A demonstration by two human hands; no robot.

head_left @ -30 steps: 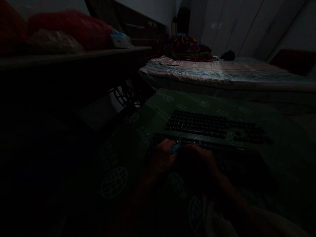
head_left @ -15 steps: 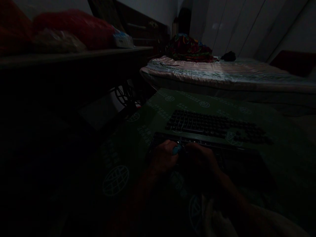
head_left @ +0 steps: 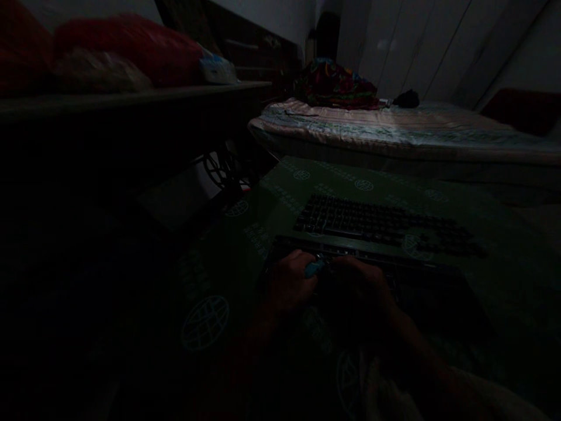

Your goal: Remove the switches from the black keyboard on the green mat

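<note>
A dark keyboard base (head_left: 438,298) lies on the green table, and both my hands are over its left half. My left hand (head_left: 290,279) is closed around a small teal object (head_left: 314,268) with a shiny end; its kind is not clear in the dim light. Close beside it, my right hand (head_left: 363,279) is curled with the fingers bent down toward the base. Whatever those right fingers hold, if anything, is lost in shadow. Behind the base, loose black keycaps (head_left: 346,222) are laid out in keyboard order.
The green table (head_left: 280,187) carries printed white globes. Beyond it stands a bed (head_left: 394,131) with a patterned bundle (head_left: 337,85). At left, a raised shelf (head_left: 175,96) holds a red bag (head_left: 131,44). Light cloth (head_left: 385,389) is near my right forearm.
The teal object has tilted slightly between my hands, and my right hand has shifted a little to the right. The base and keycaps look the same.
</note>
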